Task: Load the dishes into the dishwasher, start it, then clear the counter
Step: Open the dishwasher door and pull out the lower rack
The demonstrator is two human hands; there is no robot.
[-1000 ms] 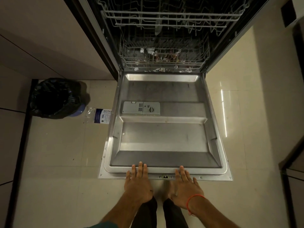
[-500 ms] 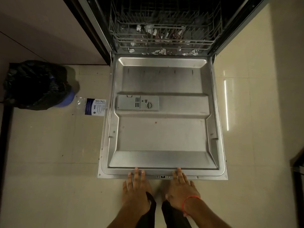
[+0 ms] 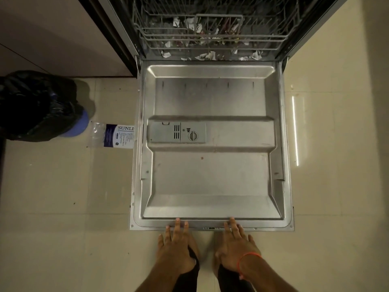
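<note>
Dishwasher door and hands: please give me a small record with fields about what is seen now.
door: dishwasher door is fully lowered, with its steel inner side facing up
left hand: left hand is flat, with straight fingers touching the door's near edge
right hand: right hand is flat, with fingers on the same edge and an orange band on the wrist
detergent box: dispenser on the door, lid closed
lower rack: lower rack is inside the machine and holds small white scraps
floor, left of the door: plastic packet and bin with black bag

Bare forearms, an orange thread bracelet on the right wrist, dark trousers.
</note>
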